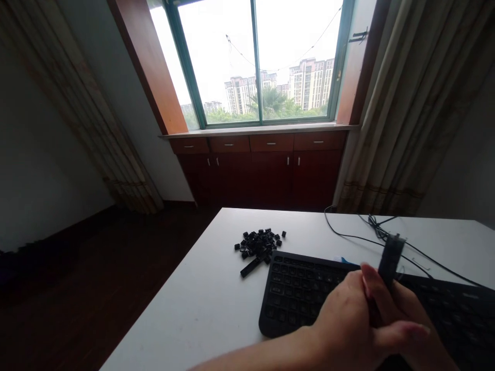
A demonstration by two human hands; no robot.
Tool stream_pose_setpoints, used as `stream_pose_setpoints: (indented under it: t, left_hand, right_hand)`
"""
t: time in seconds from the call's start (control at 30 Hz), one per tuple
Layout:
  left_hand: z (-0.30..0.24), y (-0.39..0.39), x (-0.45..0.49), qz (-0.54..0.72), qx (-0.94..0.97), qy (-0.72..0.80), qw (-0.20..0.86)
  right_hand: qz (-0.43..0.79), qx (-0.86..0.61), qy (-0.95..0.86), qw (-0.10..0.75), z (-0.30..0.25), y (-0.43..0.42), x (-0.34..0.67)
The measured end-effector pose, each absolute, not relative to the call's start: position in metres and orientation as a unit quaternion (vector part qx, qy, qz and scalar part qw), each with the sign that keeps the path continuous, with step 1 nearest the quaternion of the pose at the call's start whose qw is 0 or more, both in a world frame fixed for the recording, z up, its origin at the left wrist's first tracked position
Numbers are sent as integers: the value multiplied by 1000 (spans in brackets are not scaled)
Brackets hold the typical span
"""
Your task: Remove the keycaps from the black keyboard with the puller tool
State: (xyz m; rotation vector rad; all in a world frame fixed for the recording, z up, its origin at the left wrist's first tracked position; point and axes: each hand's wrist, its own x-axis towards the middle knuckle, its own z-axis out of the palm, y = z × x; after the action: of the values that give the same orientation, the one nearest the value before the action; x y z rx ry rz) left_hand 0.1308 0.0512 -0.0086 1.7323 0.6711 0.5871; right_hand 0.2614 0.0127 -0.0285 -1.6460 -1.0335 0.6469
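A dark bar (390, 260) is being gripped upright by the narrowly closed fingers (406, 330) of the left hand (348, 319), its lower end hidden among them. The right hand (425, 350) is being held close beside it, though its finger state cannot be told. Both hands are being held over a black keyboard (297, 291) on the white worktop (185, 314). Just beyond the keyboard, loose black keycaps (257, 246) are being borne by the worktop, while black cables (371, 239) are being run across its far right side. Farther off, a wooden cabinet (259, 172) is being overlooked by a window (259, 62).
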Motion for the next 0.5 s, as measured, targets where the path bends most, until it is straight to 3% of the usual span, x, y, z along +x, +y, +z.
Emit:
stream_pose_setpoints:
  t: [0.2, 0.37, 0.5]
  left_hand:
    - [-2, 66, 114, 249, 754, 252, 553]
    - [-2, 85, 103, 194, 880, 223, 371]
    - [4, 87, 100, 170, 937, 159, 262]
  right_hand:
    - [344, -621, -393, 584, -11, 12, 260]
    - [337, -547, -351, 681, -8, 16, 271]
    - [347, -536, -358, 681, -9, 16, 272]
